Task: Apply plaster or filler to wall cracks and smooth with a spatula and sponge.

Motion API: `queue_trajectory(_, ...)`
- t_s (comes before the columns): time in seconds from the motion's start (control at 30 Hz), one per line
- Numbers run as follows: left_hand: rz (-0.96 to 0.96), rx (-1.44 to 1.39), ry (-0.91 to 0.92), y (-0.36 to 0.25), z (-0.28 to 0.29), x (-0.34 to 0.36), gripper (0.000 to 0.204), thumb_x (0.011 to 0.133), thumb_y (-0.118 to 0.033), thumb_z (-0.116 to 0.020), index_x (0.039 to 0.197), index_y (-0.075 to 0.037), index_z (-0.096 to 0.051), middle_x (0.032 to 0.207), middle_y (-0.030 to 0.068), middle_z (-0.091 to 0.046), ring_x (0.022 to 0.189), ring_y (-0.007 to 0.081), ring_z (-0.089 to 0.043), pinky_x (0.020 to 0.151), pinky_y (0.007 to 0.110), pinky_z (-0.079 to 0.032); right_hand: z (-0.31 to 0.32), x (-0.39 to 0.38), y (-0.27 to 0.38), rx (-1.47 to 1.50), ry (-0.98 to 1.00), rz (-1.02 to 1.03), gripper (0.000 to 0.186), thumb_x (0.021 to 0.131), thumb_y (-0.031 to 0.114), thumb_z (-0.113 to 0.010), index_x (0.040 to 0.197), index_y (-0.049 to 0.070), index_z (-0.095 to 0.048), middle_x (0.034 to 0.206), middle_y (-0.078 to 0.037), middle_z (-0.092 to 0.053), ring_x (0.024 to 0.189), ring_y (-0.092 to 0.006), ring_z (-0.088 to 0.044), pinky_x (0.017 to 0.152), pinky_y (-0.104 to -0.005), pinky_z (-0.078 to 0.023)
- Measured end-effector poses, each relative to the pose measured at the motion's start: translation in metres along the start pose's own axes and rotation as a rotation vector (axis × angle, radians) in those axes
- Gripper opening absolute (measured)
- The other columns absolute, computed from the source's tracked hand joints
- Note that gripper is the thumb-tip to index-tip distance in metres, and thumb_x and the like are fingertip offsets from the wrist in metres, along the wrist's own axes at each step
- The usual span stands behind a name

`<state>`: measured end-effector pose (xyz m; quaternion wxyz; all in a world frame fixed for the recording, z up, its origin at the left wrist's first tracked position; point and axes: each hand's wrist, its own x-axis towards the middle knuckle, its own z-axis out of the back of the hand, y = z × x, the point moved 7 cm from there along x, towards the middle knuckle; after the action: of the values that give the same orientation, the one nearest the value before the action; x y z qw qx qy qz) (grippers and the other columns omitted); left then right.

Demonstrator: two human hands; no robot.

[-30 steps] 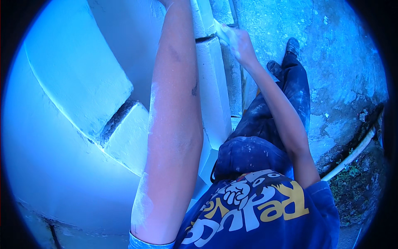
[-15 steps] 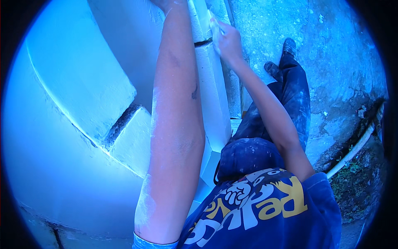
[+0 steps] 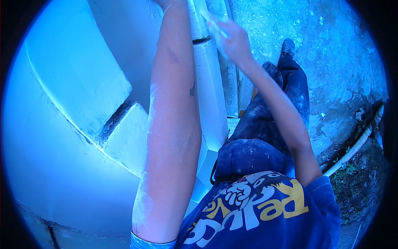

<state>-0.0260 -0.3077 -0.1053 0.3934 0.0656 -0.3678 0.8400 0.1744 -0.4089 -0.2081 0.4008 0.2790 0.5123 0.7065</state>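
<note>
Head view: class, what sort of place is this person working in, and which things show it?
Probably an outdoor yard beside a building under repair or painting. A white plastered wall with a ledge, a rough stained concrete floor, and a pipe beside weeds along the ground's edge all point to that.

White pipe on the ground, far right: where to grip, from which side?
Likely mid-run on the white pipe, fingers across its axis, coming from above on the concrete ground side: it lies long and thin along the edge, with weeds crowding the other side.
</note>
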Motion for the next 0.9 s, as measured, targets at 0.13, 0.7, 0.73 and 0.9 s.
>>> queue_trajectory(0.13,-0.059,0.02,-0.035,0.003,0.005,0.008,0.036,0.085,-0.016,-0.073,0.114,0.007,-0.068,0.11,0.0262,-0.069,0.102,0.0409,-0.067,0.095,0.044,-0.051,0.009,-0.045,0.036,0.049,-0.014,-0.034,0.041,0.099,0.036,-0.059,0.14,0.027,-0.062,0.087,-0.015,-0.058,0.072,-0.0352,-0.062,0.069,-0.0485,-0.053)
queue_trajectory(0.7,-0.157,0.104,0.009,-0.008,-0.008,0.002,0.035,0.086,-0.016,-0.072,0.113,0.007,-0.069,0.111,0.0266,-0.069,0.105,0.0415,-0.066,0.097,0.044,-0.05,-0.004,0.05,-0.006,-0.011,-0.138,0.125,0.037,0.099,0.028,-0.062,0.136,0.022,-0.066,0.083,-0.015,-0.055,0.074,-0.0321,-0.06,0.069,-0.0444,-0.051)
queue_trajectory(0.73,-0.166,0.107,0.009,-0.012,-0.006,0.002,0.035,0.086,-0.016,-0.072,0.113,0.007,-0.069,0.111,0.0267,-0.069,0.106,0.0415,-0.065,0.097,0.044,-0.05,-0.001,0.058,-0.005,0.015,-0.261,0.255,0.032,0.099,0.025,-0.063,0.129,0.017,-0.071,0.083,-0.016,-0.056,0.074,-0.0333,-0.06,0.069,-0.0446,-0.05)
queue_trajectory(0.9,-0.081,0.098,-0.005,-0.002,0.005,0.001,0.036,0.087,-0.016,-0.071,0.113,0.007,-0.069,0.111,0.027,-0.068,0.107,0.042,-0.064,0.098,0.044,-0.049,0.003,-0.022,0.026,-0.001,-0.035,0.031,0.043,0.099,0.031,-0.06,0.141,0.028,-0.061,0.081,-0.012,-0.054,0.073,-0.0297,-0.06,0.066,-0.0437,-0.051)
